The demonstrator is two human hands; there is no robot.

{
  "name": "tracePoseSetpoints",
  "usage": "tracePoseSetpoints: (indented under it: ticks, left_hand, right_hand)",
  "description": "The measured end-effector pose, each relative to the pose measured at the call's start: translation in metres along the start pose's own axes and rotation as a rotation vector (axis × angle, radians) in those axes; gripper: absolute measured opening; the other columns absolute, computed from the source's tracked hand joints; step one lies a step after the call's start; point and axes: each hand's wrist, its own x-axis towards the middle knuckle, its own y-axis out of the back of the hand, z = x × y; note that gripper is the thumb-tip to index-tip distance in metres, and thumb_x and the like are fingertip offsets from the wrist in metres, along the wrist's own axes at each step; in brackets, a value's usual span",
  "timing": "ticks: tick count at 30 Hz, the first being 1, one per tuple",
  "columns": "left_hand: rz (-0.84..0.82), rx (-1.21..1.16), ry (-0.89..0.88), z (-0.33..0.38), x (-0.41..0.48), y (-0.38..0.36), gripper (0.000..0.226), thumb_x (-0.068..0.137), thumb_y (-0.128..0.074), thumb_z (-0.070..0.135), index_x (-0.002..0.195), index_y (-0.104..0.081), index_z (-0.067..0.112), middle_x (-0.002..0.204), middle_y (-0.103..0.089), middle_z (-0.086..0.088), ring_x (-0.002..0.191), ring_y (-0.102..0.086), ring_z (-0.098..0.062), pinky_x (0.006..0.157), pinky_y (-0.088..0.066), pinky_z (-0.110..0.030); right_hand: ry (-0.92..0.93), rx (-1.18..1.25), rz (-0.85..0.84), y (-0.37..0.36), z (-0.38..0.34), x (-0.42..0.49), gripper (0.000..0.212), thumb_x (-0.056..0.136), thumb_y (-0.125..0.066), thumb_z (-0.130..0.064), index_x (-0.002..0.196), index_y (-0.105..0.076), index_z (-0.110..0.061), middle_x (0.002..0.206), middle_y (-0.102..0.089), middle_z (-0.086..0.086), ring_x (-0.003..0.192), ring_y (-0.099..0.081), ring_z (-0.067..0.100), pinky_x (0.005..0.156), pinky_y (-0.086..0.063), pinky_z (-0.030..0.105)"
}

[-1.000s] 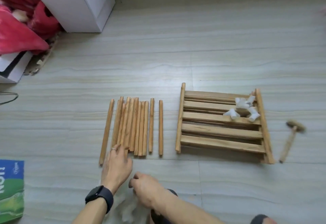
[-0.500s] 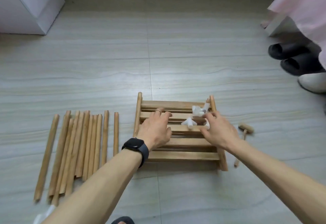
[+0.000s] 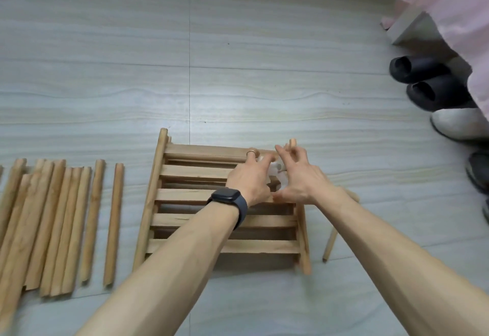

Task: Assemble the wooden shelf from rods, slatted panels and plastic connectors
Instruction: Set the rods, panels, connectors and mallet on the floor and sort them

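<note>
Now | step, judged: connectors (image 3: 277, 168) being gathered atop panels (image 3: 185, 195) | left hand (image 3: 248, 179) curled over them, grip unclear | right hand (image 3: 301, 179) splayed, nothing held | next, likely: one to be picked, rod (image 3: 113, 224) fetched

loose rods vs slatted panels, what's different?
The rods lie loose in a row; slatted panels are joined frames, stacked. Rods run front to back; the panels' slats run crosswise. No hand is at the rods; left hand and right hand reach over the panels. Both: pale wood, on the floor.
</note>
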Motion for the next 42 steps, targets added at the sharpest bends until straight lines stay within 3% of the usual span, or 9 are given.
tracePoseSetpoints:
  ticks: [7,14,18,22,26,32,35,39,42]
  left_hand:
    - [0.065,-0.315,0.058,-0.012,0.004,0.009,0.032,0.081,-0.073,0.021,0.108,-0.057,0.022,0.125,-0.047,0.001,0.093,-0.057,-0.016,0.070,-0.048,-0.020]
    - [0.094,-0.519,0.157,-0.030,-0.008,0.027,0.037,0.074,-0.080,0.022,0.103,-0.058,0.025,0.112,-0.051,0.001,0.092,-0.053,-0.014,0.065,-0.041,-0.024]
    - [0.150,-0.519,0.190,-0.052,-0.028,0.028,0.034,0.076,-0.079,0.024,0.104,-0.058,0.028,0.117,-0.051,0.000,0.098,-0.052,-0.017,0.071,-0.042,-0.025]
    - [0.206,-0.525,0.217,-0.072,-0.045,0.029,0.034,0.078,-0.078,0.026,0.105,-0.057,0.029,0.118,-0.050,0.003,0.101,-0.050,-0.014,0.063,-0.036,-0.015]
    - [0.223,-0.515,0.231,-0.081,-0.054,0.027,0.033,0.079,-0.076,0.025,0.105,-0.058,0.028,0.121,-0.052,0.004,0.106,-0.049,-0.012,0.080,-0.041,-0.026]
    - [0.222,-0.538,0.233,-0.085,-0.058,0.021,0.034,0.080,-0.077,0.026,0.107,-0.057,0.030,0.121,-0.049,0.005,0.106,-0.050,-0.014,0.079,-0.046,-0.028]
    - [0.221,-0.555,0.232,-0.086,-0.059,0.019,0.033,0.081,-0.076,0.026,0.107,-0.056,0.031,0.122,-0.047,0.005,0.105,-0.049,-0.014,0.075,-0.047,-0.026]
    - [0.230,-0.556,0.217,-0.090,-0.059,0.020,0.034,0.081,-0.076,0.025,0.108,-0.057,0.030,0.122,-0.047,0.006,0.106,-0.048,-0.013,0.076,-0.045,-0.026]
    - [0.241,-0.573,0.208,-0.095,-0.062,0.023,0.033,0.081,-0.076,0.025,0.108,-0.058,0.028,0.121,-0.048,0.006,0.107,-0.048,-0.012,0.072,-0.041,-0.022]
  right_hand:
    - [-0.004,0.009,0.022,0.004,-0.004,0.003,0.077,0.067,-0.070,-0.045,0.138,-0.041,-0.033,0.163,-0.012,0.004,0.110,-0.061,0.038,0.080,-0.048,0.037]
    - [-0.091,-0.107,0.068,-0.002,-0.026,0.004,0.059,0.084,-0.059,-0.022,0.138,-0.037,-0.028,0.168,0.014,0.013,0.112,-0.061,0.040,0.075,-0.040,0.037]
    - [-0.136,-0.102,0.151,-0.008,-0.032,0.001,0.046,0.092,-0.055,-0.017,0.134,-0.039,-0.019,0.165,-0.014,0.022,0.111,-0.062,0.040,0.076,-0.040,0.038]
    - [-0.126,-0.064,0.199,-0.015,-0.031,-0.007,0.045,0.093,-0.070,-0.021,0.127,-0.042,-0.014,0.167,-0.008,0.017,0.105,-0.065,0.044,0.078,-0.047,0.040]
    - [-0.077,-0.157,0.273,-0.021,-0.037,-0.013,0.032,0.097,-0.060,-0.010,0.125,-0.044,-0.009,0.130,-0.054,0.015,0.098,-0.065,0.041,0.071,-0.047,0.041]
    - [-0.226,0.103,0.196,-0.018,-0.035,-0.002,0.085,0.092,-0.063,-0.009,0.157,-0.010,-0.008,0.170,0.005,0.008,0.113,-0.061,0.046,0.082,-0.048,0.043]
    - [-0.194,0.107,0.196,-0.019,-0.029,0.004,0.078,0.099,-0.058,-0.022,0.158,-0.011,-0.007,0.169,-0.010,0.012,0.110,-0.061,0.045,0.084,-0.048,0.044]
    - [-0.199,0.174,0.246,-0.019,-0.018,0.004,0.069,0.102,-0.050,-0.035,0.153,-0.014,-0.006,0.120,-0.065,0.026,0.088,-0.063,0.038,0.074,-0.046,0.041]
    - [-0.165,0.464,0.200,-0.013,-0.014,-0.004,0.043,0.101,-0.052,-0.035,0.133,-0.031,-0.016,0.065,-0.067,0.008,0.050,-0.063,0.023,0.052,-0.051,0.038]
